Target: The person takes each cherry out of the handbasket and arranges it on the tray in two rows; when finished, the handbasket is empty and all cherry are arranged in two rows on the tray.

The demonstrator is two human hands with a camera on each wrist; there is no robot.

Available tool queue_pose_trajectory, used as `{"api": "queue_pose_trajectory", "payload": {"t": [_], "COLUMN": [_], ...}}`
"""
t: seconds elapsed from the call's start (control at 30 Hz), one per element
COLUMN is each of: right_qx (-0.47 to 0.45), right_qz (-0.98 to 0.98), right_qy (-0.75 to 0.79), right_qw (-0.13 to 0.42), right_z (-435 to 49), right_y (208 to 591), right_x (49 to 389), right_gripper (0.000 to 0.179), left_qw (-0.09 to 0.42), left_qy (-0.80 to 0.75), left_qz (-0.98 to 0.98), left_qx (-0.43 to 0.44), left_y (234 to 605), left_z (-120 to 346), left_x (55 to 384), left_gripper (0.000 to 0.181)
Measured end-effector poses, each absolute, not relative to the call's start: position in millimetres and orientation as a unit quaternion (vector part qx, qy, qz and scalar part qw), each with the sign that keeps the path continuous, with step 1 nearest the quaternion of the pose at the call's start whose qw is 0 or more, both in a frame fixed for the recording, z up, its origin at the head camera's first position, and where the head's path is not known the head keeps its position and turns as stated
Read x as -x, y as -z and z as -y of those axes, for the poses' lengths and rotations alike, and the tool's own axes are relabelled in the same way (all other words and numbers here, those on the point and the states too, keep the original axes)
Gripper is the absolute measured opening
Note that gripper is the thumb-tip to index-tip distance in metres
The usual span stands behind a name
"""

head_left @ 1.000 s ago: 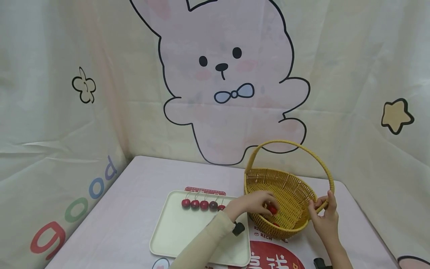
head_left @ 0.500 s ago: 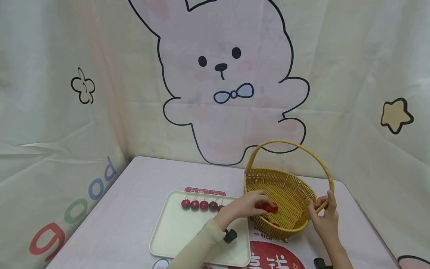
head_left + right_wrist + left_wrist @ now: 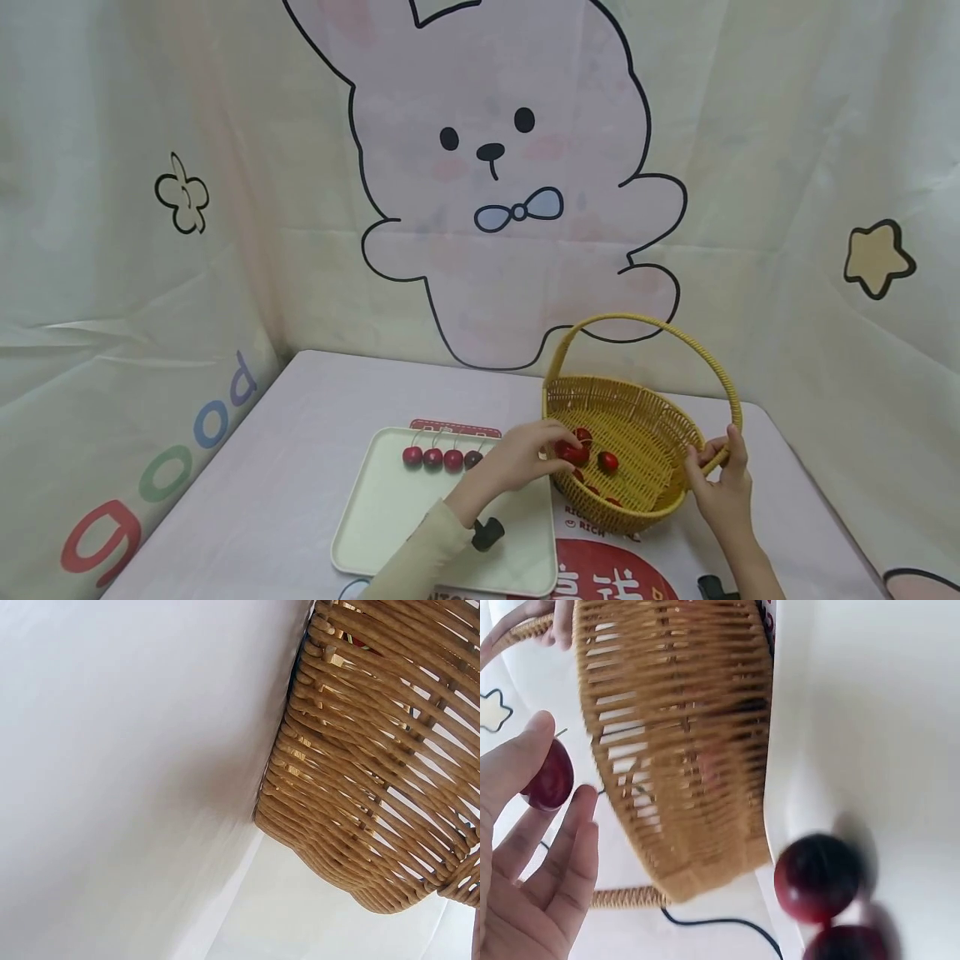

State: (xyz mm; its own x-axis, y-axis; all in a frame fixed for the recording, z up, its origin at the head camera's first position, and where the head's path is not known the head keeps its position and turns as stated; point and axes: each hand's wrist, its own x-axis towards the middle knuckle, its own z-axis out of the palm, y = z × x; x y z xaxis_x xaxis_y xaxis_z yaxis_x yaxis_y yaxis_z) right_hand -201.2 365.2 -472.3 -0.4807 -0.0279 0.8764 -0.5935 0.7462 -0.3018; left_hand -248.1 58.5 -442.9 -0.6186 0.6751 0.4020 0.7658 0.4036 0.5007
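Note:
My left hand [image 3: 513, 458] is over the left rim of a yellow woven basket [image 3: 637, 433]. It pinches a dark red cherry [image 3: 551, 776] between thumb and fingertips, a bit of green stem showing. Inside the basket lie several more cherries [image 3: 607, 462], some partly hidden by the near rim. My right hand [image 3: 723, 487] grips the basket at the right foot of its arched handle [image 3: 729, 379]. In the right wrist view only the basket's woven side [image 3: 375, 765] shows clearly.
A cream tray [image 3: 397, 533] lies left of the basket, with a row of stemmed cherries [image 3: 432, 459] along its far edge. My left forearm crosses the tray. Red printing [image 3: 615, 567] marks the white table near the front. A cartoon-printed cloth [image 3: 495, 292] hangs behind.
My left hand has drawn back leftward from inside the basket to its rim, with a cherry in its fingers. More cherries in the basket are uncovered. The right hand keeps its hold.

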Motion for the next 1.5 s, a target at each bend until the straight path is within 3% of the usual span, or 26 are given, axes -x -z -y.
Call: {"api": "queue_pose_trajectory", "payload": {"t": [0.63,1.5], "right_qx": [-0.205,-0.200], "right_qz": [0.798,0.801], "right_qy": [-0.310,-0.307], "right_qw": [0.475,0.473], "right_z": [-365.3,-365.5], "right_y": [472.7,473.3], "right_x": [201.5,201.8], "right_gripper": [0.061,0.062], "left_qw": [0.029,0.088], "left_qy": [0.388,0.318], "left_qz": [0.841,0.895], "left_qx": [0.377,0.300], "left_y": [444.8,459.6], "left_z": [20.9,113.1], "left_x": [255.9,248.0], "left_gripper": [0.032,0.035]}}
